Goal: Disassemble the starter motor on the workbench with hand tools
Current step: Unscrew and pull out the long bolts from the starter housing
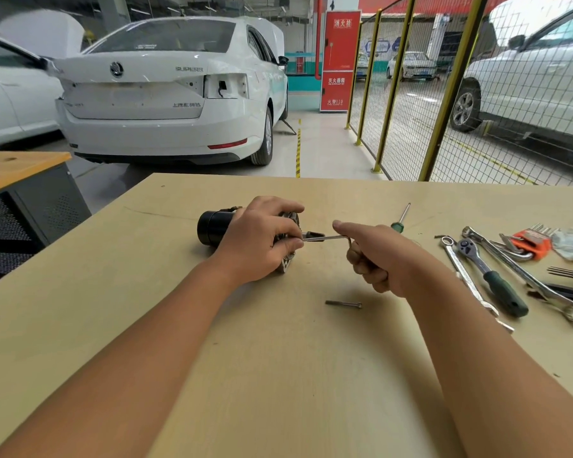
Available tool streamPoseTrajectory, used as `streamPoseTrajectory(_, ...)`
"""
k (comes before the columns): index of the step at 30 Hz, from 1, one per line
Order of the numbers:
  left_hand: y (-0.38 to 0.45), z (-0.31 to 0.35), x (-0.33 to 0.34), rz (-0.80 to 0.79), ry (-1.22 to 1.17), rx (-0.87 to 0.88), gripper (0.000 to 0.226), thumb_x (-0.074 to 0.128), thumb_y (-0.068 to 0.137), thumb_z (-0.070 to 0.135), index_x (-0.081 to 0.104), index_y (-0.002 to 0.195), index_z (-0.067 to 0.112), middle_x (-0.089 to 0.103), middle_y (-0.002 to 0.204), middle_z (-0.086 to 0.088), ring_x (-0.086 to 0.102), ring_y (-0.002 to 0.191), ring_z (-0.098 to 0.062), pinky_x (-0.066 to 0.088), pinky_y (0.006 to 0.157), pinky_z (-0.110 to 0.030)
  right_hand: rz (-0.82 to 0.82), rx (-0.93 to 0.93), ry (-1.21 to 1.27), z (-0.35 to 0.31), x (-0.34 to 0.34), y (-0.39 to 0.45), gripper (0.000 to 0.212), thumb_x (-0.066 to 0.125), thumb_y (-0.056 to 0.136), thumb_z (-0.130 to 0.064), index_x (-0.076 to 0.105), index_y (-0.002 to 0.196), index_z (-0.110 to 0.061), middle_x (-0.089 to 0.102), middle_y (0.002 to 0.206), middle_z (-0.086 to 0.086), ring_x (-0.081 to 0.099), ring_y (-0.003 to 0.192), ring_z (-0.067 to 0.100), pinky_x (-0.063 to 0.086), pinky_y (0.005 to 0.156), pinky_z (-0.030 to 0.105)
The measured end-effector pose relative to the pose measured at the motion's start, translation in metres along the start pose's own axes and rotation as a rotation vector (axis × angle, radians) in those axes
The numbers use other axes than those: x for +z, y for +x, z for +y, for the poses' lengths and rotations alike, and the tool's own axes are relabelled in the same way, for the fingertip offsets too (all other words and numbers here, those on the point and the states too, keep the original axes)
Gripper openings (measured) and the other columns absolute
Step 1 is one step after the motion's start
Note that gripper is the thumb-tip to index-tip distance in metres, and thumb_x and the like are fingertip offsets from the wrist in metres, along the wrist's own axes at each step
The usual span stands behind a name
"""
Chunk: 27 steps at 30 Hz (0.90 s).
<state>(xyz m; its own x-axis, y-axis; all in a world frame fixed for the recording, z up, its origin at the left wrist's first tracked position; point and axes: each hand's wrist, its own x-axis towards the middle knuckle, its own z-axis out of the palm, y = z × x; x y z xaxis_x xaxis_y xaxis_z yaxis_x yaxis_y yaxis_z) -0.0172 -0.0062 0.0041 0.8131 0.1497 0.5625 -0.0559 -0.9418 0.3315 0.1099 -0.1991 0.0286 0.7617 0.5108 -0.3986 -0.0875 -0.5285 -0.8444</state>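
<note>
Under the left grip [258, 241]: starter motor [212, 228].

Bare surface [278, 375] lies open below the hands, save one loose bolt [343, 304]. Right of the right hand [381, 259], spanners [470, 279] and a ratchet [490, 276] crowd the way.

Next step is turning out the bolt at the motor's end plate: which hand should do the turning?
Right. The right hand already grips the bent metal hex key, whose tip sits at the black cylindrical starter motor end. The left hand is wrapped over the motor, steadying it on the wooden workbench.
</note>
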Motion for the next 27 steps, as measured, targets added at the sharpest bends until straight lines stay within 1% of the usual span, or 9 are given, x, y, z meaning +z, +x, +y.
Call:
streamPoseTrajectory(3,0.0,0.0,0.001,0.033,0.037,-0.023,0.006,0.08,0.088,0.026,0.08,0.094,0.025,0.064,0.136,0.013,0.05,0.129,-0.02,0.037,0.104,-0.051,0.003,0.035,0.119,0.0,0.008,-0.002,0.056,0.067,0.078,-0.068,0.049,0.065,-0.017,0.042,0.05,0.0,0.024,0.036,0.013,0.021,0.039,0.018)
streamPoseTrajectory(6,-0.001,0.001,0.005,0.058,0.065,-0.043,0.004,0.079,0.09,0.026,0.079,0.094,0.025,0.063,0.137,0.013,0.051,0.128,-0.02,0.035,0.103,-0.046,0.008,0.047,0.28,0.002,0.019,0.0,0.057,0.069,0.077,-0.072,0.051,0.069,-0.018,0.044,0.05,-0.002,0.024,0.036,0.012,0.022,0.04,0.017)
streamPoseTrajectory(10,-0.001,0.001,0.008,0.08,0.084,-0.051,0.005,0.079,0.09,0.025,0.078,0.095,0.024,0.063,0.139,0.011,0.052,0.128,-0.022,0.034,0.102,-0.045,0.009,0.065,0.435,0.003,0.027,0.002,0.057,0.072,0.075,-0.07,0.051,0.065,-0.018,0.044,0.048,-0.003,0.024,0.035,0.011,0.024,0.038,0.017)
streamPoseTrajectory(13,-0.001,0.0,0.009,0.084,0.084,-0.045,0.006,0.079,0.09,0.025,0.078,0.096,0.024,0.063,0.138,0.011,0.053,0.128,-0.022,0.034,0.102,-0.045,0.009,0.077,0.46,0.002,0.03,0.002,0.057,0.071,0.077,-0.069,0.054,0.067,-0.016,0.045,0.047,-0.002,0.026,0.034,0.012,0.024,0.039,0.016)
streamPoseTrajectory(17,-0.001,-0.001,0.009,0.083,0.077,-0.044,0.006,0.08,0.089,0.024,0.078,0.094,0.025,0.063,0.138,0.011,0.053,0.126,-0.022,0.035,0.103,-0.046,0.0,0.08,0.452,0.002,0.033,0.001,0.065,0.06,0.081,-0.076,0.06,0.067,-0.013,0.05,0.048,0.0,0.029,0.034,0.012,0.025,0.039,0.017)
streamPoseTrajectory(19,-0.001,-0.001,0.008,0.079,0.077,-0.044,0.006,0.08,0.089,0.024,0.078,0.095,0.025,0.063,0.138,0.011,0.053,0.126,-0.022,0.034,0.103,-0.046,-0.006,0.085,0.453,0.001,0.033,0.0,0.065,0.058,0.084,-0.075,0.06,0.066,-0.013,0.051,0.049,0.0,0.03,0.034,0.012,0.026,0.038,0.018)
streamPoseTrajectory(22,-0.001,-0.001,0.008,0.08,0.072,-0.046,0.006,0.08,0.089,0.024,0.078,0.095,0.025,0.063,0.138,0.011,0.054,0.126,-0.022,0.034,0.102,-0.045,-0.022,0.082,0.462,-0.001,0.033,-0.003,0.056,0.06,0.088,-0.065,0.059,0.063,-0.014,0.05,0.05,0.0,0.031,0.036,0.012,0.026,0.038,0.019)
streamPoseTrajectory(25,-0.001,-0.002,0.006,0.061,0.063,-0.042,0.007,0.081,0.088,0.025,0.078,0.094,0.026,0.063,0.138,0.011,0.053,0.127,-0.022,0.035,0.103,-0.048,-0.027,0.051,0.495,-0.002,0.035,-0.005,0.038,0.063,0.09,-0.042,0.057,0.063,-0.016,0.048,0.051,-0.001,0.029,0.035,0.012,0.024,0.037,0.02)
streamPoseTrajectory(27,-0.001,-0.005,0.005,0.035,0.059,-0.036,0.008,0.081,0.088,0.026,0.077,0.095,0.028,0.061,0.14,0.013,0.052,0.128,-0.02,0.035,0.103,-0.05,-0.029,0.02,0.534,-0.003,0.037,-0.006,0.032,0.06,0.091,-0.031,0.056,0.063,-0.016,0.046,0.052,-0.001,0.028,0.037,0.012,0.022,0.039,0.02)
